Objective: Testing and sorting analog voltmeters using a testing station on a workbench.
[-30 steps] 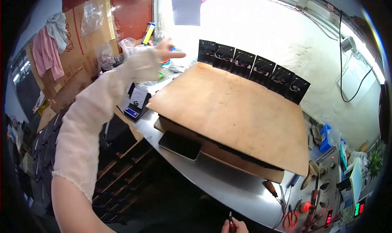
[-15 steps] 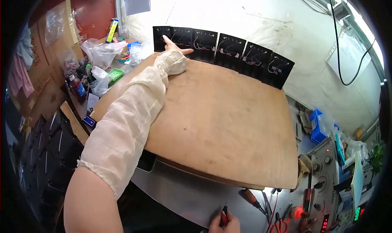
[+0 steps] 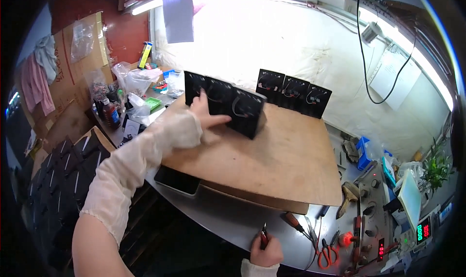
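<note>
Three black panels (image 3: 221, 102) with wires on their faces stand side by side near the back left of the brown board (image 3: 272, 151). My left hand (image 3: 208, 113) is at them, index finger pointing up and thumb stretched right across their faces; its other fingers are mostly hidden. The panels lean, and their right end is blurred. Low in the view, before the board's front edge, my right hand (image 3: 268, 251) is closed round a small red-handled tool (image 3: 264, 237) with a dark pointed metal tip, which points away from me.
More wired black panels (image 3: 294, 93) lean at the board's back right. A screwdriver (image 3: 294, 222), red-handled pliers (image 3: 328, 255) and a dial-fronted instrument (image 3: 376, 209) lie at right. Stacked black parts (image 3: 68, 175) stand at left, near a bottle (image 3: 110, 114) and plastic bags.
Three left panels have come away from the row at the back, nearer to me and turned, along with my left hand. My right hand still holds its tool. The whole view has shifted.
</note>
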A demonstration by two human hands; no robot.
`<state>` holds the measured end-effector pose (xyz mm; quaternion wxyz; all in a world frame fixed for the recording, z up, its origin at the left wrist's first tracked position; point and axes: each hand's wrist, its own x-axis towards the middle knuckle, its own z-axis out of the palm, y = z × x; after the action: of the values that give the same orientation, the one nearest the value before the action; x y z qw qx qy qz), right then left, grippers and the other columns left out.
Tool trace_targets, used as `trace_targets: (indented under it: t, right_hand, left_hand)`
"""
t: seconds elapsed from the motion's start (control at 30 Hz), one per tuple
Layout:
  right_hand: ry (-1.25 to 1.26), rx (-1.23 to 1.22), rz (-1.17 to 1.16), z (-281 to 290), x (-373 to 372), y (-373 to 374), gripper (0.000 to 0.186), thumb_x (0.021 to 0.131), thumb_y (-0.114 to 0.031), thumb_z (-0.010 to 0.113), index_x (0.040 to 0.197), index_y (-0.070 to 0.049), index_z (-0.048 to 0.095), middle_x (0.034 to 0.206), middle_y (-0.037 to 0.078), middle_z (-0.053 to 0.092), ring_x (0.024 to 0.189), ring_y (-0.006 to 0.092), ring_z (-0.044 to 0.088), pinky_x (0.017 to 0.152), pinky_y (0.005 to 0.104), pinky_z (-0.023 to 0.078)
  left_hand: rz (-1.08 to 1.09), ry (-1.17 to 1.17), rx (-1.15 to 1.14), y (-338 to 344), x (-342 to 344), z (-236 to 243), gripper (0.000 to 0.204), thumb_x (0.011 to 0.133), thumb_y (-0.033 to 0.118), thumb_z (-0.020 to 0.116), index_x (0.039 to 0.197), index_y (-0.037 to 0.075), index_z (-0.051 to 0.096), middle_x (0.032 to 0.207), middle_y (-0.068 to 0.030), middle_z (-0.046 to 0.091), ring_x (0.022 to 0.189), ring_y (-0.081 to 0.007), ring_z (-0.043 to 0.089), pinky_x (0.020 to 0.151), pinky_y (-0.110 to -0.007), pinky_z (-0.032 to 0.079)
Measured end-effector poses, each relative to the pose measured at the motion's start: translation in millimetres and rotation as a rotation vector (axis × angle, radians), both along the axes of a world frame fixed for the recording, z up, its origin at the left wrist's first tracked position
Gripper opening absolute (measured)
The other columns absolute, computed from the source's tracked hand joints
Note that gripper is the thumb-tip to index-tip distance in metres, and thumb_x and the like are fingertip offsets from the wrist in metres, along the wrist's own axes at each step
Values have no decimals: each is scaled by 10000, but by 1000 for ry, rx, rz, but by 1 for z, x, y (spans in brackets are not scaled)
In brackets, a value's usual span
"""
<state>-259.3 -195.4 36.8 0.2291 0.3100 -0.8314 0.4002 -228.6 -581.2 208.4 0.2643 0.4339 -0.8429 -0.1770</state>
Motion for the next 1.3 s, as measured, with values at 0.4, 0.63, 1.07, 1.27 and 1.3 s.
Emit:
trace_targets:
  t: [0.4,0.63,1.07,1.27,1.3]
  right_hand:
    - [-405,-299,293,-14,58,82,156,814,-89,751,861,-6,627,685,50,620,595,103,553,578,239,452]
    - [-513,-135,63,-67,115,195,164,842,-128,763,934,-27,673,710,12,630,624,71,525,606,234,478]
    - [-529,-212,-76,11,93,108,178,822,-59,752,943,34,661,812,101,663,669,137,609,632,255,500]
    - [-535,-272,-57,23,99,98,175,803,15,750,912,31,614,790,80,628,645,106,573,607,221,467]
    - [-464,-247,3,23,94,95,172,798,22,751,899,26,611,777,76,619,629,103,559,591,223,458]
  left_hand:
    - [-17,-204,-855,19,91,39,233,830,77,579,927,245,707,941,58,659,1024,-130,632,1067,-589,198]
    - [-465,352,-1050,199,174,-14,303,627,120,757,927,158,732,884,44,608,786,-151,574,778,-356,412]
    - [-603,364,-548,346,59,-158,140,704,140,686,842,137,709,842,26,564,861,-154,554,892,-424,346]
    - [-562,508,-426,296,91,-131,534,660,173,796,1181,143,682,1165,-80,584,1082,-257,542,999,-437,327]
    - [-596,483,-239,290,82,-123,681,675,179,802,1311,130,565,1260,-122,531,1147,-292,516,1036,-443,312]
